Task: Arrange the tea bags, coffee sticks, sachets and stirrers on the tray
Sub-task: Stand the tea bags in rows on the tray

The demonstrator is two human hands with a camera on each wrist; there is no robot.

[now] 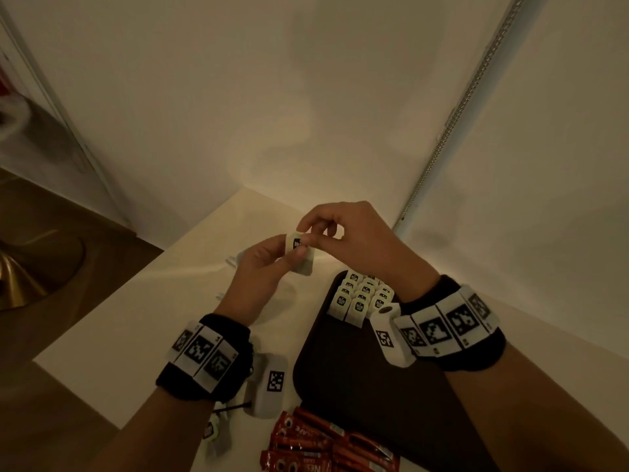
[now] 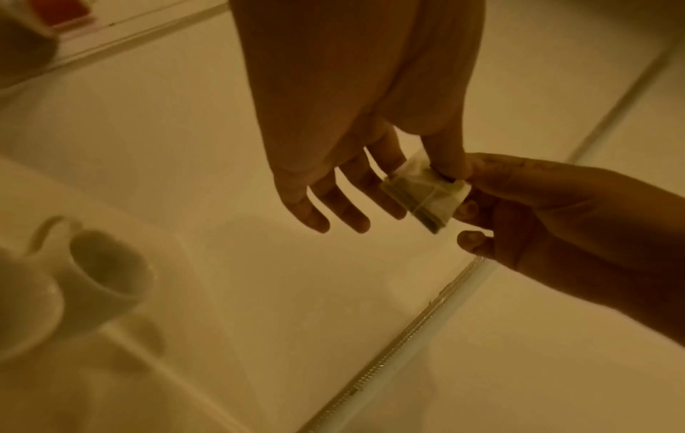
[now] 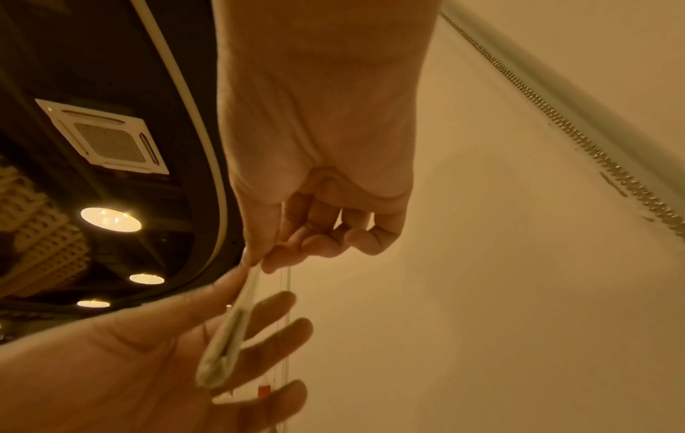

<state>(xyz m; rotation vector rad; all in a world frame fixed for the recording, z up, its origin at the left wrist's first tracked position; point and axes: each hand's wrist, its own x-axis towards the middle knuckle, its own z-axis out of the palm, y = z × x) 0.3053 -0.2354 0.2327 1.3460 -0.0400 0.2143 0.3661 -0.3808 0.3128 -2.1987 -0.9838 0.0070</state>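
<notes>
Above the white table, both hands hold one white tea bag (image 1: 304,266) between them, just left of the dark tray (image 1: 357,376). My left hand (image 1: 292,257) pinches the tea bag (image 2: 422,199) from below with thumb and forefinger, its other fingers straight. My right hand (image 1: 306,237) pinches the top edge of the tea bag (image 3: 230,337) from above. Rows of tea bags (image 1: 360,298) stand at the tray's far end. Red coffee sticks (image 1: 306,441) lie in a heap off the tray's near left corner. A few loose tea bags (image 1: 214,432) lie under my left forearm.
Two white cups (image 2: 103,272) stand on the table to the left. Small white items (image 1: 231,260) lie behind my left hand. The walls meet close behind the table, with a beaded metal strip (image 1: 452,131) on the right one. The table's left edge (image 1: 102,294) drops to the floor.
</notes>
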